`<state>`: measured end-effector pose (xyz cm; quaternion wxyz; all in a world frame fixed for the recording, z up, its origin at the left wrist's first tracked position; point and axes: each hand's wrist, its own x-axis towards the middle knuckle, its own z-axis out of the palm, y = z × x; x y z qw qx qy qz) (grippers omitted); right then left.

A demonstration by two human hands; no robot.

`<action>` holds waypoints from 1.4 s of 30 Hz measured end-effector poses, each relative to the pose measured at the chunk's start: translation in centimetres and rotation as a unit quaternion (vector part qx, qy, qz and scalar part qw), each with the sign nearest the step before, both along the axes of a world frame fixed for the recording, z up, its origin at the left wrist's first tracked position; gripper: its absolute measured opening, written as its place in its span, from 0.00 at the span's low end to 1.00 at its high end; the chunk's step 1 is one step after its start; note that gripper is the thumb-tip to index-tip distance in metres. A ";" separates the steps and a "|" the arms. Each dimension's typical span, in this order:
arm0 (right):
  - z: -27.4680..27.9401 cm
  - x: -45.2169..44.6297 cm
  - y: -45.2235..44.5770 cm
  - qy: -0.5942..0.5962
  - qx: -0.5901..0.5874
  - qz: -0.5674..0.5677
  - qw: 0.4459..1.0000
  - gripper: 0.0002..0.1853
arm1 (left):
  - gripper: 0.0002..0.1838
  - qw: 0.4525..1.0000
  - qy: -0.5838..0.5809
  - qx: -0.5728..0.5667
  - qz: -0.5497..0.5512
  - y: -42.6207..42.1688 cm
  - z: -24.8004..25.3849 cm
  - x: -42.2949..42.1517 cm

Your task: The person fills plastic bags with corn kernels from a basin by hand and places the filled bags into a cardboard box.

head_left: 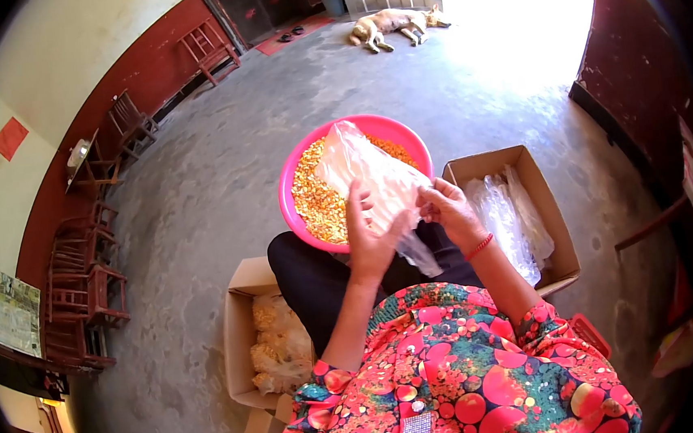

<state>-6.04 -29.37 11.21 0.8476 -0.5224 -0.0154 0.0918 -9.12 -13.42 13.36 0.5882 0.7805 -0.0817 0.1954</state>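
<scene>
A clear plastic bag hangs over a pink basin of yellow corn kernels. My right hand pinches the bag's edge between thumb and fingers, at the basin's right side. Beside it, my left hand is held up with thumb and fingers spread, against the near side of the bag; it does not grip the plastic. The bag looks flat, with no kernels visible inside it. Its lower end dangles above my dark trousers.
At right, a cardboard box contains clear plastic bags. Another box at lower left contains corn-filled bags. A dog lies near the doorway. Wooden chairs line the left wall.
</scene>
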 end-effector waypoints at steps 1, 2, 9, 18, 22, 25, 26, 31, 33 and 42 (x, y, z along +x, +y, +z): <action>0.1 0.0 0.5 -0.020 -0.014 0.017 1.000 0.07 | 0.43 0.996 -0.058 0.065 0.017 -0.7 0.3 -0.1; 0.2 0.1 0.8 -0.041 -0.028 0.034 0.998 0.07 | 0.44 0.985 -0.115 0.128 0.032 -1.1 0.5 0.0; 0.1 0.1 -0.4 -0.236 -0.338 -0.123 0.903 0.07 | 0.07 0.985 -0.065 0.130 0.092 3.0 -3.0 1.3; -2.1 0.2 -2.6 -0.031 0.051 -0.056 0.997 0.06 | 0.06 0.991 0.061 0.098 0.070 6.9 -6.2 1.3; -2.1 0.0 -2.3 0.051 0.168 -0.082 0.981 0.07 | 0.08 0.984 0.176 0.026 0.003 7.4 -5.7 0.2; -2.3 0.0 -2.8 0.062 0.151 -0.073 0.984 0.08 | 0.06 0.930 0.238 -0.266 -0.083 8.1 -5.6 -0.3; -2.7 0.0 -3.2 0.062 0.150 -0.073 0.984 0.08 | 0.06 0.930 0.238 -0.266 -0.083 8.4 -5.2 -0.4; -3.1 -1.4 -3.1 0.028 -0.003 0.063 0.998 0.12 | 0.07 0.813 0.239 -0.523 -0.092 8.5 -4.7 0.0; -1.2 -2.4 -2.2 -0.002 -0.133 0.162 0.978 0.23 | 0.07 0.789 0.239 -0.566 0.001 7.8 -2.9 0.2; -0.4 -2.5 -1.1 -0.028 0.130 0.214 0.968 0.14 | 0.07 0.825 0.271 -0.493 -0.063 10.5 -4.2 -0.2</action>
